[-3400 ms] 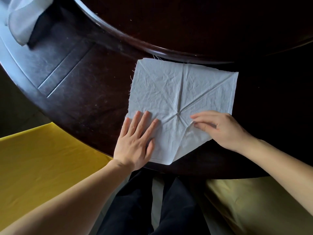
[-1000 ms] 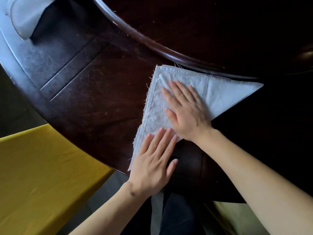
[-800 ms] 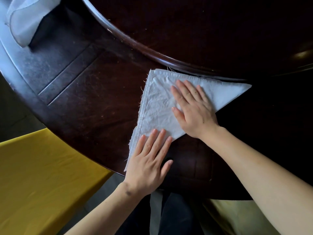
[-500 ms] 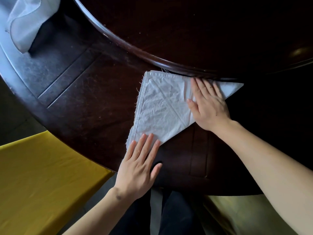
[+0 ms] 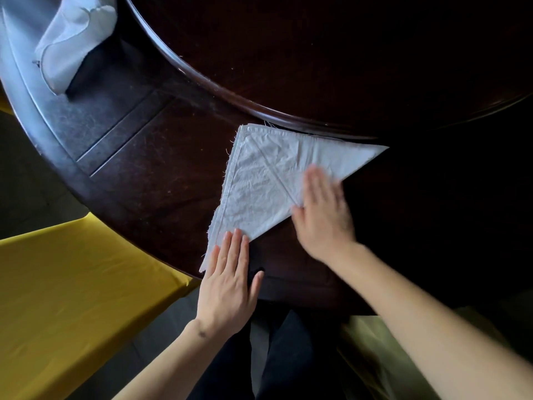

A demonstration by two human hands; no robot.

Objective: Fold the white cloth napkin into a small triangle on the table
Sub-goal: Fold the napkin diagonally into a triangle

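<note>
The white cloth napkin (image 5: pixel 268 180) lies folded into a triangle on the dark wooden table (image 5: pixel 150 174), its far edge against the raised round centre. My left hand (image 5: pixel 229 281) rests flat, fingers together, on the napkin's near corner at the table edge. My right hand (image 5: pixel 324 212) is flat and motion-blurred over the napkin's diagonal folded edge, fingers extended. Neither hand grips anything.
A raised dark round centre disc (image 5: pixel 317 67) fills the far side of the table. Another white cloth (image 5: pixel 72 39) lies at the far left. Yellow chair covers (image 5: pixel 72 298) sit on both sides of my dark-trousered legs (image 5: pixel 274 365).
The napkin went from a square with one corner folded in to a folded triangle. My right hand slid rightward along it, then drew back toward me onto the diagonal edge. My left hand stays on the near corner.
</note>
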